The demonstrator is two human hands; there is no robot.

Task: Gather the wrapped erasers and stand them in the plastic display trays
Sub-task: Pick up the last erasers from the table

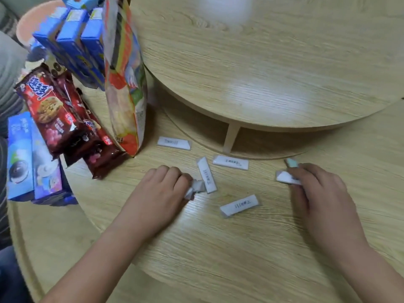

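Note:
Several white wrapped erasers lie loose on the wooden table: one (174,143) near the snack bag, one (230,162) under the raised shelf's edge, one (206,174) lying lengthwise between my hands, and one (239,204) nearest me. My left hand (161,189) has its fingers curled round wrapped erasers (195,189) whose ends stick out on its right. My right hand (314,189) grips another white eraser (285,177), and a pale green piece (291,162) shows above its fingers. No plastic display tray is in view.
A raised round wooden shelf (262,73) overhangs the far side of the table. At the left stand a tall colourful snack bag (124,84), blue biscuit boxes (72,40), red cookie packs (56,110) and light blue boxes (28,156).

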